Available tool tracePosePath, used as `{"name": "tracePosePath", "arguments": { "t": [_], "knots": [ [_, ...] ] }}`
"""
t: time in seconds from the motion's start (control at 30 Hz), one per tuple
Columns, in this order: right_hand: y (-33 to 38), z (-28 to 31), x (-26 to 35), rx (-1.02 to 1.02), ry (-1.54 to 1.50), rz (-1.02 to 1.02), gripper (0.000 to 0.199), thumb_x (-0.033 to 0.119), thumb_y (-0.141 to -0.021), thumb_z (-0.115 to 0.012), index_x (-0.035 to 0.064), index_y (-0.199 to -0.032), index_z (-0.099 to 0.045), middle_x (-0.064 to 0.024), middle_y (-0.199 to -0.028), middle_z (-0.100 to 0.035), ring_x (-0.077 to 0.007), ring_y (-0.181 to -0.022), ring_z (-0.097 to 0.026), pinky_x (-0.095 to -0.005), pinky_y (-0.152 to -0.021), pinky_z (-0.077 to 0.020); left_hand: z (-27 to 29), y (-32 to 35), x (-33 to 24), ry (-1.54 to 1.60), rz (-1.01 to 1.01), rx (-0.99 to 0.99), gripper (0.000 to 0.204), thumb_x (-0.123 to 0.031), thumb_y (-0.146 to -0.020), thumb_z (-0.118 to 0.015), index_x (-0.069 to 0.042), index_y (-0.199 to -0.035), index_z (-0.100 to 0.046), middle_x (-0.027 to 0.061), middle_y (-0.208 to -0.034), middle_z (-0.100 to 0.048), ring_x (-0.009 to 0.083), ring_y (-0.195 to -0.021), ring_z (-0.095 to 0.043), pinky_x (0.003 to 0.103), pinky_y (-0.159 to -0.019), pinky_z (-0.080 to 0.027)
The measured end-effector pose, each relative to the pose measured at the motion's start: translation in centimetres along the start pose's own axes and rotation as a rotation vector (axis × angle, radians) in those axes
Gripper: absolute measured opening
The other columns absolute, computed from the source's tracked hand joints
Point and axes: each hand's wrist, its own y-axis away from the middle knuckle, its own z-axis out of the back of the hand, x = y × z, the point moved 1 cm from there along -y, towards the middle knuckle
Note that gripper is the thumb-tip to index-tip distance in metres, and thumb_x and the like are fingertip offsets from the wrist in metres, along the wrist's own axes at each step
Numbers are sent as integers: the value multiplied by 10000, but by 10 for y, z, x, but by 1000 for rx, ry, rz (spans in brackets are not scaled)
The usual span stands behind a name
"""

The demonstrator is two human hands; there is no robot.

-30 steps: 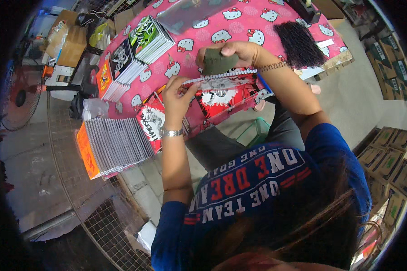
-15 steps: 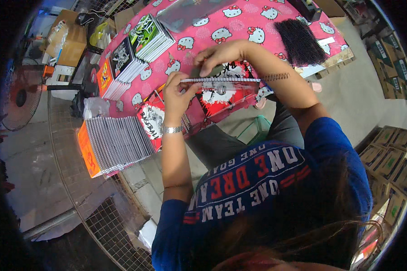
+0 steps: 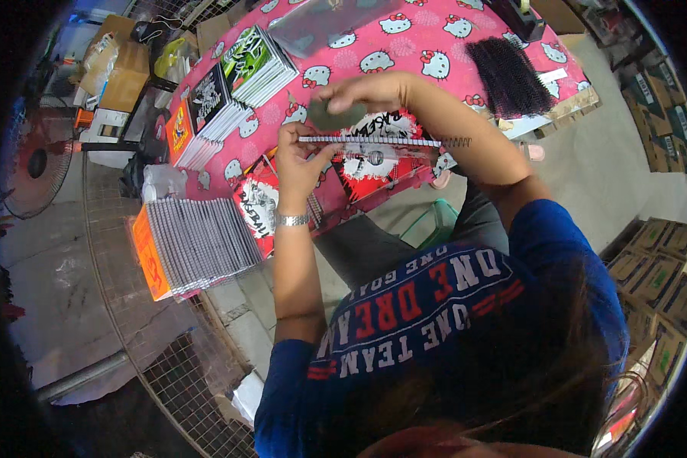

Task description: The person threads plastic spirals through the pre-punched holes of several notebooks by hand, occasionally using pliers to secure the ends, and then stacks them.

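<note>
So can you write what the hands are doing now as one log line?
left hand: holds notebook edge | right hand: above wire spiral | spiral end sticks out right | stacked notebooks left

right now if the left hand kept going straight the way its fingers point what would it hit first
Probably the notebook it already pinches: the left hand points up and right at the wire spine. Beyond lies the pink tablecloth; depth is unclear.

Pink cat-print tablecloth [image 3: 404,46], red-white notebook [image 3: 374,156], blue shirt [image 3: 466,320]

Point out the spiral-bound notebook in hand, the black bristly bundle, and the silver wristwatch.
Spiral-bound notebook [image 3: 374,156]: head view, clear cover.
Black bristly bundle [image 3: 509,74]: head view, its middle.
Silver wristwatch [image 3: 291,220]: head view, band.
</note>
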Motion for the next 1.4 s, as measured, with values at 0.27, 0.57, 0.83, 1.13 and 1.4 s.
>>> {"name": "tracePosePath", "arguments": {
  "t": [0.27,0.57,0.83,1.13,1.4],
  "knots": [
    [65,98,-34,-1008,1535,-469,624,562,-697,-741,102,-1109,-650,-151,-1180,-602,-322,-1051,-594,-400,-914,-472,1,3,-6,-42,123,-49,362,28,-840,-702,-37,-1100,-458,72,-1005,-550,131,-699,-628,232,-626,-484],
    [192,1,-163,-1100,1763,-224,759,349,-827,-684,-9,-1413,-361,-264,-1339,-477,-442,-1248,-451,-515,-1045,-366,-8,13,5,-105,88,-305,185,-189,-1008,-520,-5,-990,-528,33,-766,-528,129,-624,-643,217,-533,-460],
    [122,-83,-52,-970,1174,396,618,210,-715,-747,48,-1276,-546,-187,-1204,-580,-355,-1116,-552,-439,-982,-423,-15,20,-3,-131,123,-312,211,-126,-924,-653,14,-1073,-604,66,-863,-652,128,-587,-633,221,-531,-474],
    [73,-118,-30,-746,1474,438,617,281,-711,-739,71,-1266,-569,-152,-1120,-591,-326,-987,-587,-439,-835,-490,-18,29,18,-248,-51,-412,188,80,-819,-597,14,-990,-642,49,-793,-633,103,-682,-592,240,-599,-480],
    [86,-107,-30,-413,-217,-83,532,196,-810,-678,34,-1296,-535,-108,-1115,-632,-230,-1027,-631,-390,-831,-525,-12,38,-6,-461,-274,-377,226,110,-830,-627,43,-1046,-628,104,-907,-667,157,-812,-663,257,-709,-533]
  ]
}}
